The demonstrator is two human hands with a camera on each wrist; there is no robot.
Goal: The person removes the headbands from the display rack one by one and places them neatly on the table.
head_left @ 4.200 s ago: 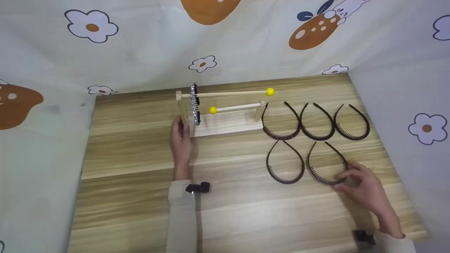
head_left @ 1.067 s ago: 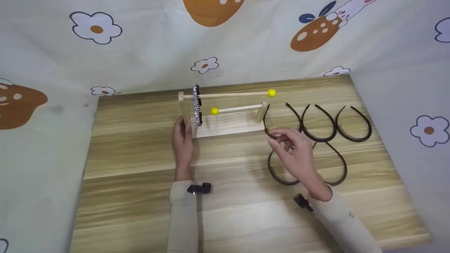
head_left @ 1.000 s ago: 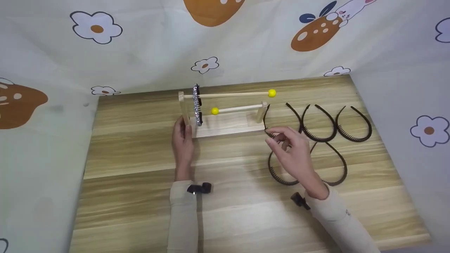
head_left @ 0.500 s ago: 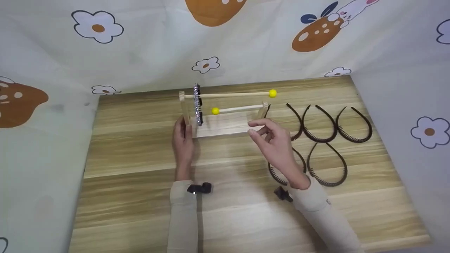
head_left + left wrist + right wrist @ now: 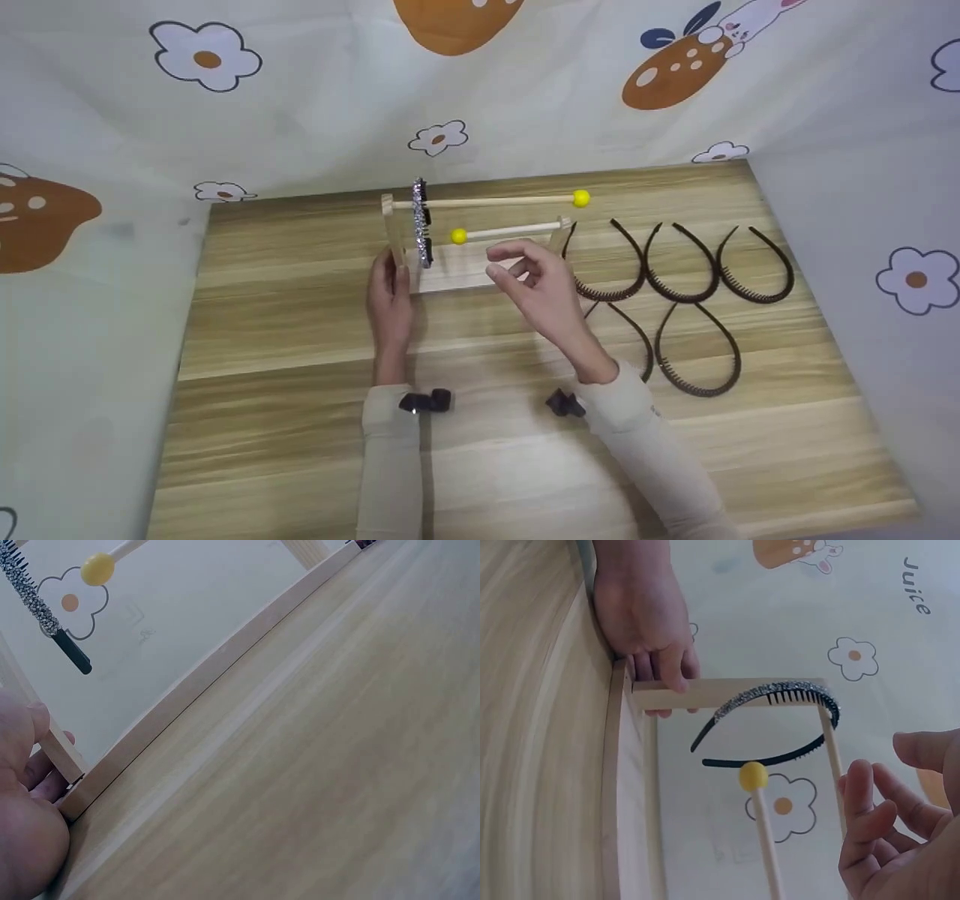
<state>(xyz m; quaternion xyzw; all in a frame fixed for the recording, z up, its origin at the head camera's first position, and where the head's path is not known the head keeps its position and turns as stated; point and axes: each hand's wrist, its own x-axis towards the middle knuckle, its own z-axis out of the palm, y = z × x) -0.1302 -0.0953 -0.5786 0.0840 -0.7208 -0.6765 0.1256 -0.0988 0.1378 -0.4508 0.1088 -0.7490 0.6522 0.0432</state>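
Note:
My left hand [image 5: 390, 307] grips the left upright [image 5: 390, 225] of a wooden two-bar rack near its base [image 5: 450, 279]. The thumb is in front of the post and fingers show behind it in the right wrist view. A glittery silver headband [image 5: 418, 225] with black ends hangs from the upper bar [image 5: 502, 202], near that upright. My right hand [image 5: 547, 292] hovers in front of the rack, below the lower bar [image 5: 514, 230]. Its fingers are loosely bent, thumb and index finger apart, with nothing between them in the right wrist view [image 5: 907, 817].
Several dark toothed headbands lie on the wood-grain table right of the rack, three in a back row [image 5: 679, 262] and others in front [image 5: 697, 352]. Yellow balls [image 5: 581, 199] cap the bars' free ends. A patterned cloth [image 5: 315, 135] rises behind.
My right hand has left the front right headband, which lies in the same place, and moved left across the headbands to the rack. My left hand has stayed on the upright.

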